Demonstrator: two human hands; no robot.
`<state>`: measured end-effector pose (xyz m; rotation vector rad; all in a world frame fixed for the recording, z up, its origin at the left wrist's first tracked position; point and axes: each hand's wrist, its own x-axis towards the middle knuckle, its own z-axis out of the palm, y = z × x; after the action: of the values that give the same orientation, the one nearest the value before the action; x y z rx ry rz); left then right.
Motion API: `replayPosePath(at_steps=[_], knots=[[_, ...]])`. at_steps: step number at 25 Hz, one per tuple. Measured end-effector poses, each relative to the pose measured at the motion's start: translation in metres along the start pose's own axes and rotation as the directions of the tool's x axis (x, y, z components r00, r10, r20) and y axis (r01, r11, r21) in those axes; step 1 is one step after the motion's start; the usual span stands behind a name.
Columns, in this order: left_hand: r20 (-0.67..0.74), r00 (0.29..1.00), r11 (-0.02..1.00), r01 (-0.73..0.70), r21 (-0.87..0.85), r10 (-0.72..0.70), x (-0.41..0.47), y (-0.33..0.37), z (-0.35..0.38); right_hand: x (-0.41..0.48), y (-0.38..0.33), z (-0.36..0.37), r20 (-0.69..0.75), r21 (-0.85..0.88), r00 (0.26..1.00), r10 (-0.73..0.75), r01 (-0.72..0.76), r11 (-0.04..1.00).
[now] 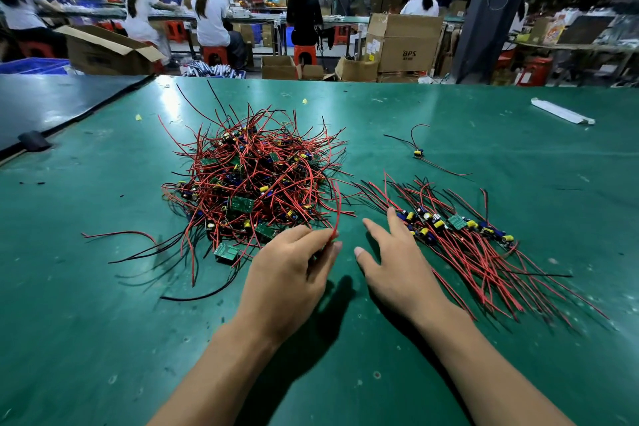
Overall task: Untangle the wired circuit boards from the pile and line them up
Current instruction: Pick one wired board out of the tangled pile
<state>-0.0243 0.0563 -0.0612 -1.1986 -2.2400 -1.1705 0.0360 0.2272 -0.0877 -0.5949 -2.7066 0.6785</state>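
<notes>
A tangled pile [252, 176] of small green circuit boards with red and black wires lies left of centre on the green table [103, 322]. At the pile's near right edge my left hand [290, 270] pinches a red wire [337, 211] that arcs up out of the tangle. To the right lies a row of lined-up boards [456, 223], their wires fanned toward me. My right hand [394, 263] hovers with spread fingers at the row's left end and holds nothing. One single wired board [418, 152] lies apart farther back.
A white strip [562, 111] lies at the table's far right. A dark mat [52, 104] covers the far left corner. Beyond the table stand cardboard boxes [403, 41], a blue crate [34, 66] and several seated workers at other benches.
</notes>
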Motion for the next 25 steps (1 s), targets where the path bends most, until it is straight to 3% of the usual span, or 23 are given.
replayPosePath(at_steps=[4, 6, 11, 15, 17, 22, 25], knots=[[0.005, 0.999, 0.992, -0.035, -0.125, 0.036, -0.003, 0.000, 0.008, -0.007, -0.012, -0.009, -0.104, 0.210, 0.977, -0.188, 0.206, 0.956], [-0.045, 0.997, 0.989, -0.067, -0.132, 0.061, -0.004, 0.000, 0.010, -0.014, -0.020, -0.011, -0.049, 0.319, 0.962, -0.269, 0.270, 0.908], [-0.211, 0.977, 0.991, -0.039, -0.129, 0.011, -0.002, 0.001, 0.009, -0.026, -0.033, -0.015, 0.053, 0.493, 0.947, -0.318, 0.252, 0.833], [-0.236, 0.972, 0.990, -0.032, -0.141, -0.002, -0.001, 0.003, 0.008, -0.027, -0.036, -0.015, 0.025, 0.532, 0.954, -0.299, 0.241, 0.812], [-0.221, 0.975, 0.986, -0.027, -0.162, -0.010, -0.001, 0.005, 0.008, -0.025, -0.033, -0.013, 0.006, 0.612, 0.976, -0.217, 0.168, 0.773], [-0.151, 0.987, 0.982, 0.032, -0.185, -0.060, -0.002, 0.004, 0.009, -0.011, -0.033, -0.019, 0.034, 0.947, 0.993, 0.114, -0.068, 0.315], [0.009, 0.994, 0.972, 0.112, -0.205, -0.112, -0.004, 0.001, 0.010, -0.009, -0.033, -0.028, 0.122, 0.992, 0.981, 0.150, -0.125, 0.012]])
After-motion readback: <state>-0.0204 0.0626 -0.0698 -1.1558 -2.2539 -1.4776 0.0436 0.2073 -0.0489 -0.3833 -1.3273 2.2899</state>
